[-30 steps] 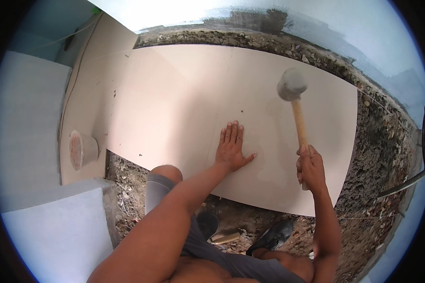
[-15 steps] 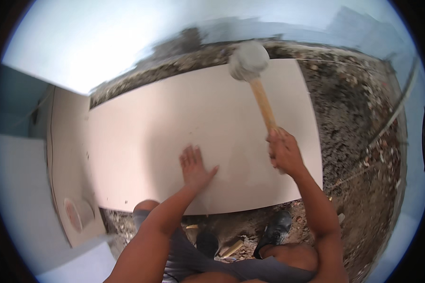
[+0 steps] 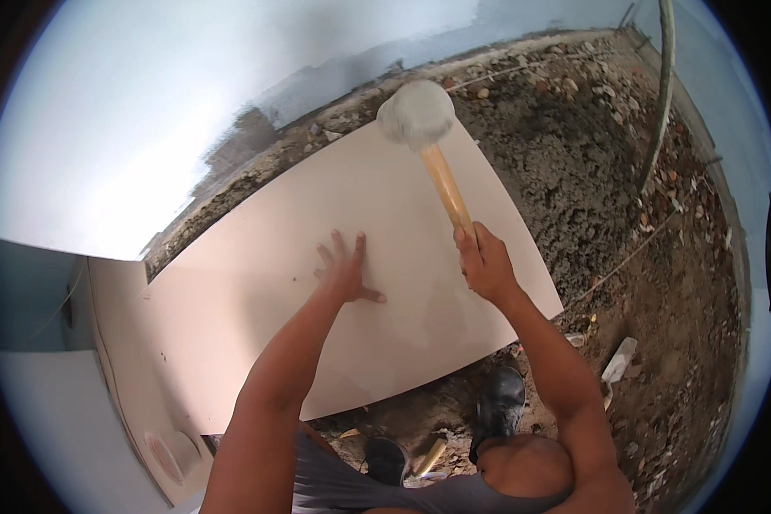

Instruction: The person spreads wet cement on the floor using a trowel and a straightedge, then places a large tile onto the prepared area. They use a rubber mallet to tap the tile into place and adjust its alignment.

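A large pale beige tile (image 3: 428, 343) lies flat on the ground before me. My left hand (image 3: 344, 272) rests on its middle, fingers spread and holding nothing. In my right hand (image 3: 488, 264) is a mallet (image 3: 444, 184), gripped near the end of its wooden handle. Its large pale grey head points away from me, over the tile's far right corner. Whether the head touches the tile, I cannot tell.
Wet grey mortar (image 3: 531, 171) borders the tile on the right, crossed by taut string (image 3: 630, 257). Rubble and soil lie beyond. A flat pale piece (image 3: 619, 360) sits by my right arm. Another tile (image 3: 116, 317) and a bucket (image 3: 173, 454) are left; a pale blue wall (image 3: 86, 128) stands behind.
My view has turned, so the tile now slants. My left hand's fingers have spread wider on the tile. The mallet stays in my right hand, now less blurred.
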Demonstrator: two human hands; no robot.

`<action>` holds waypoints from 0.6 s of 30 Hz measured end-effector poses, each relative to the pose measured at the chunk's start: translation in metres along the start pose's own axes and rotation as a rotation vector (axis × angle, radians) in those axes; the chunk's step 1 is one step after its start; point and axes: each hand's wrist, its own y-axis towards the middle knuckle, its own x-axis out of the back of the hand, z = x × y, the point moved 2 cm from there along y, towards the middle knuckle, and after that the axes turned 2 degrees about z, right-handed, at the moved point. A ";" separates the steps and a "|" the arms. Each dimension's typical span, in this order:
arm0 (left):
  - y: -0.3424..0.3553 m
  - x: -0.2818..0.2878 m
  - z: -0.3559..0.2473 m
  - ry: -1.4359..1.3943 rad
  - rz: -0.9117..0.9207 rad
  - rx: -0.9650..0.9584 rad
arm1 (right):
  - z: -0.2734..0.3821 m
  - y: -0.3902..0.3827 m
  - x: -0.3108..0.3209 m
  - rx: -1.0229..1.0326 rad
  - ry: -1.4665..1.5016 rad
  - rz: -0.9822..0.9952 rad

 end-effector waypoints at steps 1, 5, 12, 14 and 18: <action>0.004 0.003 -0.011 0.007 0.021 0.015 | -0.019 -0.013 0.006 -0.028 -0.081 -0.018; 0.005 0.000 -0.012 0.059 0.080 0.060 | -0.031 -0.030 0.027 -0.435 -0.165 0.123; 0.011 -0.002 -0.013 0.079 0.067 0.070 | 0.014 -0.120 0.064 -0.168 -0.104 0.050; 0.017 -0.008 -0.018 0.113 0.047 0.042 | -0.035 -0.173 0.068 -0.212 -0.206 0.012; 0.018 -0.012 -0.019 0.062 0.059 -0.004 | -0.057 -0.210 0.083 -0.515 -0.239 0.124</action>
